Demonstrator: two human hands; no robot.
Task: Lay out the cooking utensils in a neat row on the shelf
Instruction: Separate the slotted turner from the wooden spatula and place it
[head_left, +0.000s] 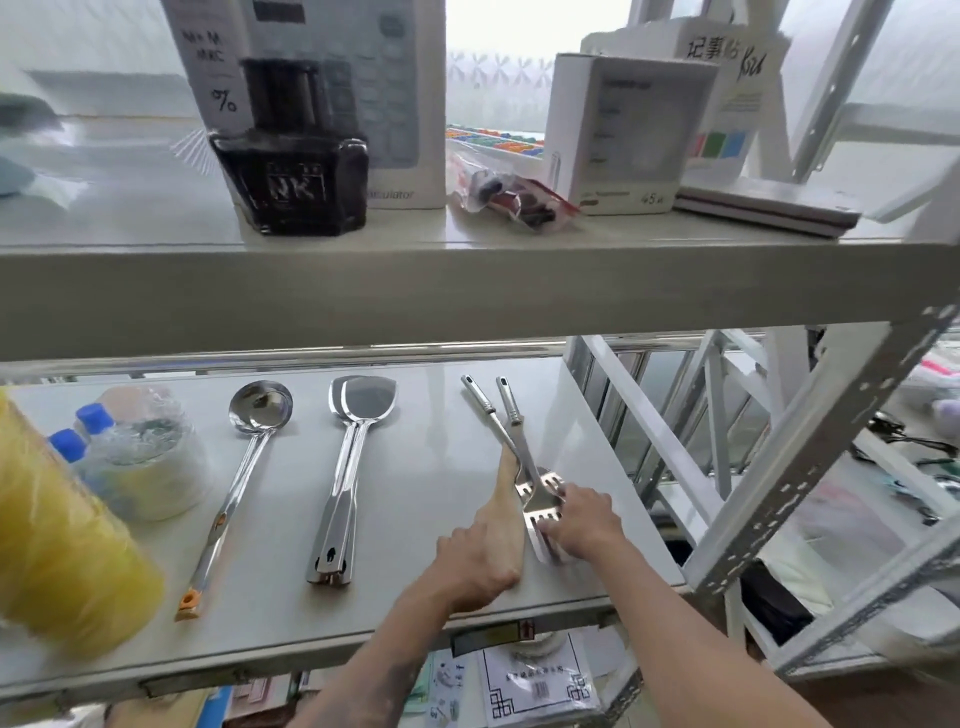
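On the white lower shelf (431, 478) a steel ladle (249, 467) lies at the left, bowl away from me. To its right lie two steel solid spatulas (345, 467), one stacked on the other, blades away from me. Farther right, two slotted steel spatulas (514, 421) cross each other, handles pointing away and slotted heads toward me. My right hand (584, 525) grips their heads near the shelf's front right. A pale wooden spatula (508, 475) lies just left of them, and my left hand (480, 558) holds its near end.
A yellow wrapped bundle (62, 545) and plastic-wrapped bottles with blue caps (135, 457) fill the shelf's left end. A perforated metal upright (831, 457) stands close at the right. The upper shelf (467, 291) carries a black ink bottle (291, 171) and boxes.
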